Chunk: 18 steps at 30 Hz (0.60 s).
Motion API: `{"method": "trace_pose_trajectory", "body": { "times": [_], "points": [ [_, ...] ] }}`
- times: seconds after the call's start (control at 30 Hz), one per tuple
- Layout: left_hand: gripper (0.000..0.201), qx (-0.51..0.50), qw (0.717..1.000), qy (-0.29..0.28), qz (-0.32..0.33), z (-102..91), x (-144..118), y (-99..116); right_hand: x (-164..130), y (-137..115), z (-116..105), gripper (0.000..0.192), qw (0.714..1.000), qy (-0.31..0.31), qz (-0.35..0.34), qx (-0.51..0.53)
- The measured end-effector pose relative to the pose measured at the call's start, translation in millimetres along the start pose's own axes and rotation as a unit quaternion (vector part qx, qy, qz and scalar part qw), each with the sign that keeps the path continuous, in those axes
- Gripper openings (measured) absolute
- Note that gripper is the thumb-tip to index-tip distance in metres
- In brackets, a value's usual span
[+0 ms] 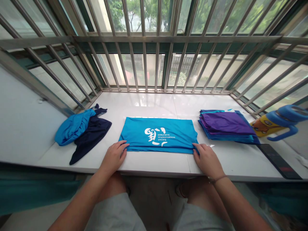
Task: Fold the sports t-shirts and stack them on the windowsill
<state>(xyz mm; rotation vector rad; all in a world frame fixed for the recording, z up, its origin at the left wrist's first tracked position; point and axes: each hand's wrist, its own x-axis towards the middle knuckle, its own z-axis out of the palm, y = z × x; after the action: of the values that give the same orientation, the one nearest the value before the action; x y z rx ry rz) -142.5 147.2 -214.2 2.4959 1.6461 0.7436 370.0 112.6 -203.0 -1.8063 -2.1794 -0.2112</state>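
Observation:
A bright blue T-shirt (139, 131), folded into a flat wide rectangle, lies on the white ledge in front of me. Its white print, reading "Dalian International Marathon" with brush-like marks, is upside down from my side. At the near left corner, my left hand (115, 155) is closed on the fabric, fingers on top and thumb at the front edge. My right hand (207, 158) pinches the near right corner the same way. Between the hands, a narrow folded strip runs along the near edge.
Crumpled blue cloth (74, 126) and dark navy cloth (92, 134) lie on the left of the white ledge (154, 163). A stack of folded clothes (226, 123), purple on top, sits right, beside a blue-and-yellow tumbler (271, 123) and a black phone (279, 162). Metal window bars (157, 67) stand behind.

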Motion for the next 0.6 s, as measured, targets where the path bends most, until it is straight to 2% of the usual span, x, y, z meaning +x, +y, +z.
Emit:
{"method": "trace_pose_trajectory", "body": {
  "times": [0.13, 0.23, 0.33, 0.43, 0.5, 0.6],
  "points": [
    [0.023, -0.002, 0.999, 0.034, -0.035, -2.3, 1, 4, -3, -7, 5, 0.033, 0.999, 0.024, 0.028, -0.024],
    [0.027, 0.004, 0.992, 0.072, -0.105, -7.1, 2, 4, -11, -14, 7, 0.034, 0.997, 0.036, 0.049, -0.046],
    [0.031, 0.014, 0.977, 0.109, -0.182, -11.5, 2, 3, -18, -18, 4, 0.035, 0.995, 0.030, 0.071, -0.062],
    [0.028, 0.005, 0.971, 0.120, -0.208, -12.7, 4, 1, -23, -20, -1, 0.038, 0.993, 0.015, 0.096, -0.072],
    [0.023, 0.004, 0.971, 0.114, -0.208, -12.0, 6, 1, -23, -19, -1, 0.042, 0.986, 0.025, 0.149, -0.069],
    [0.019, 0.012, 0.970, 0.103, -0.219, -10.0, 9, -1, -17, -17, 6, 0.058, 0.961, 0.053, 0.266, -0.060]
  ]
}}
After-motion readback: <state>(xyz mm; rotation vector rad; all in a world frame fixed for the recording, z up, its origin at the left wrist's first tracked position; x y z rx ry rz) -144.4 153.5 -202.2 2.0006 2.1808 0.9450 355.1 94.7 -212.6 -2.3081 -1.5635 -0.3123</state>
